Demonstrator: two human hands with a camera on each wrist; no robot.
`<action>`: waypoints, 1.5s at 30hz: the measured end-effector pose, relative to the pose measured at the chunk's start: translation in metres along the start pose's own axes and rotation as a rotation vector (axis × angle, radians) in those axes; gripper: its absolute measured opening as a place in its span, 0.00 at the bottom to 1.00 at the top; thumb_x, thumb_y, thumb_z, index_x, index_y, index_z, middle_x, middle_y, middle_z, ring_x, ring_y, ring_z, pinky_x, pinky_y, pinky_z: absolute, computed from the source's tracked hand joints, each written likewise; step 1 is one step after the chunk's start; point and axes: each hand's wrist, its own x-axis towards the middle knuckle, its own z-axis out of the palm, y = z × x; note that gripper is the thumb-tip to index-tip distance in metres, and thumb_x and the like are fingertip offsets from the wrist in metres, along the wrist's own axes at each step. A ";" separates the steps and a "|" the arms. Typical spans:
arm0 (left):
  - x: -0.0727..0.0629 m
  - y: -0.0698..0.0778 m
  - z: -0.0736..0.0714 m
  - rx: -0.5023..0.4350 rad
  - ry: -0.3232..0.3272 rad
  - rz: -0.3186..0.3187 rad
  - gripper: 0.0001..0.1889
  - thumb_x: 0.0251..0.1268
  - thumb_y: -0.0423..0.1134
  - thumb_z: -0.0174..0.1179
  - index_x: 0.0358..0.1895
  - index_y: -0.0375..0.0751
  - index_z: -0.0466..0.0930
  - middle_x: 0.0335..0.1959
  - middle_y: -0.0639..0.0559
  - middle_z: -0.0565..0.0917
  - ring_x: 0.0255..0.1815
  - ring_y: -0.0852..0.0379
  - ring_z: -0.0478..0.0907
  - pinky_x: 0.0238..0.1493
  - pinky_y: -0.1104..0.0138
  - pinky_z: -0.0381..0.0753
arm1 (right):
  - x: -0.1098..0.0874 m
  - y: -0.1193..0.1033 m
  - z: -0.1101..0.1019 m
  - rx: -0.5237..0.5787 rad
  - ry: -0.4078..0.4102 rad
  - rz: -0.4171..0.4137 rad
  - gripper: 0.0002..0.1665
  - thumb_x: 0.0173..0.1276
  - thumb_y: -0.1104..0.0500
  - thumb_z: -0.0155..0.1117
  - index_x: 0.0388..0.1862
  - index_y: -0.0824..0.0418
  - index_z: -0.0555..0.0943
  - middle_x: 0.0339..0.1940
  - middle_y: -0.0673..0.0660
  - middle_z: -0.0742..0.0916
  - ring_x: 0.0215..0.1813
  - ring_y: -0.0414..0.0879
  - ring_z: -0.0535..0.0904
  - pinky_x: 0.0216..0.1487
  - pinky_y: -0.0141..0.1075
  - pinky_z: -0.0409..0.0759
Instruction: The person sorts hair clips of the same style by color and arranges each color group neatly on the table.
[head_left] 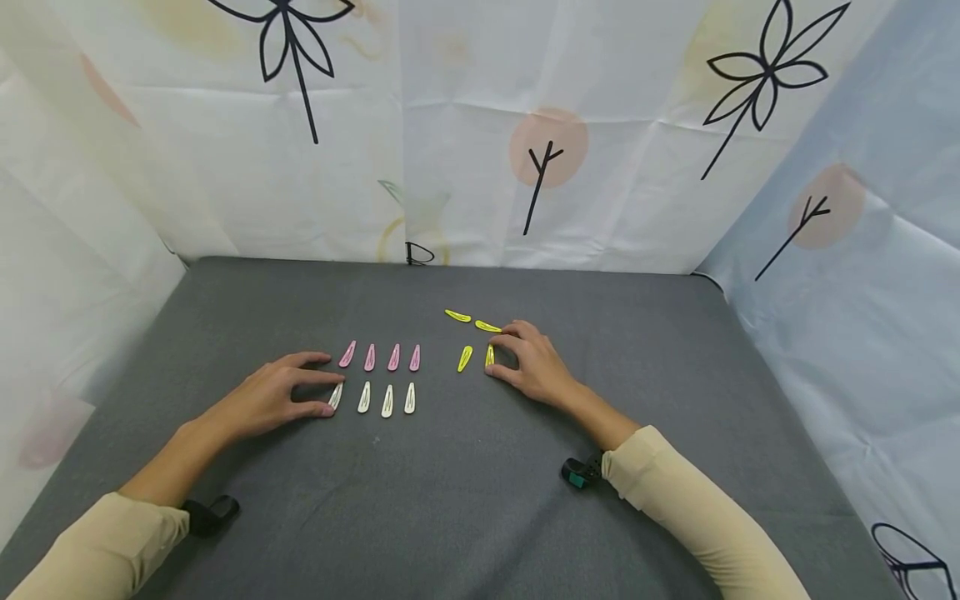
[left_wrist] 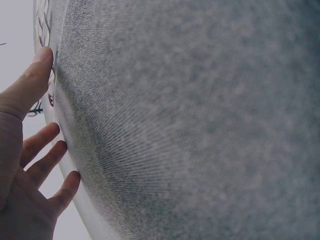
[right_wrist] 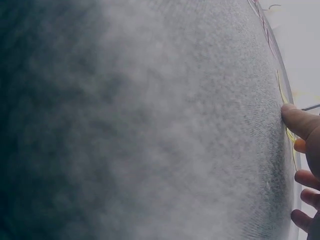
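Nearest: grey cloth surface (head_left: 450, 533), left sleeve (head_left: 105, 542) and right sleeve (head_left: 697, 508), with a dark strap (head_left: 212, 515) by the left cuff and a dark device (head_left: 581, 472) by the right. Next: four white clips in a row. Left hand (head_left: 273, 392) partly open, fingers spread; thumb and forefinger pinched the leftmost white clip (head_left: 337, 395). The other three white clips (head_left: 387, 402) lay to its right. Slightly farther: right hand (head_left: 534, 367) half open, thumb and finger pinching one yellow clip (head_left: 491, 356) end to end; a second yellow clip (head_left: 465, 359) lay just left of it. Four pink clips (head_left: 393, 357) stood in line behind the white row. Beyond: two slanted yellow clips (head_left: 458, 317), the right one beside the right fingertips. Farthest: pale printed backdrop (head_left: 465, 167).
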 end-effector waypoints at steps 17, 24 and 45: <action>-0.001 0.004 0.002 -0.015 0.067 0.021 0.26 0.55 0.54 0.73 0.57 0.49 0.86 0.64 0.38 0.75 0.64 0.35 0.71 0.57 0.37 0.69 | 0.003 0.000 0.003 0.013 -0.025 0.049 0.28 0.65 0.46 0.72 0.60 0.57 0.82 0.64 0.63 0.78 0.69 0.56 0.70 0.64 0.58 0.66; 0.019 0.025 0.000 -0.039 0.152 0.109 0.22 0.54 0.46 0.76 0.53 0.49 0.88 0.63 0.41 0.76 0.63 0.39 0.72 0.56 0.40 0.71 | 0.002 0.000 0.002 0.023 -0.015 0.050 0.28 0.64 0.47 0.73 0.60 0.58 0.82 0.64 0.63 0.78 0.68 0.57 0.70 0.64 0.58 0.65; 0.119 0.091 0.019 0.003 -0.035 0.164 0.23 0.62 0.49 0.70 0.59 0.46 0.84 0.67 0.38 0.73 0.67 0.39 0.71 0.60 0.42 0.70 | 0.003 0.003 0.002 0.025 -0.018 0.077 0.28 0.63 0.46 0.74 0.59 0.56 0.84 0.65 0.63 0.77 0.77 0.60 0.58 0.66 0.64 0.61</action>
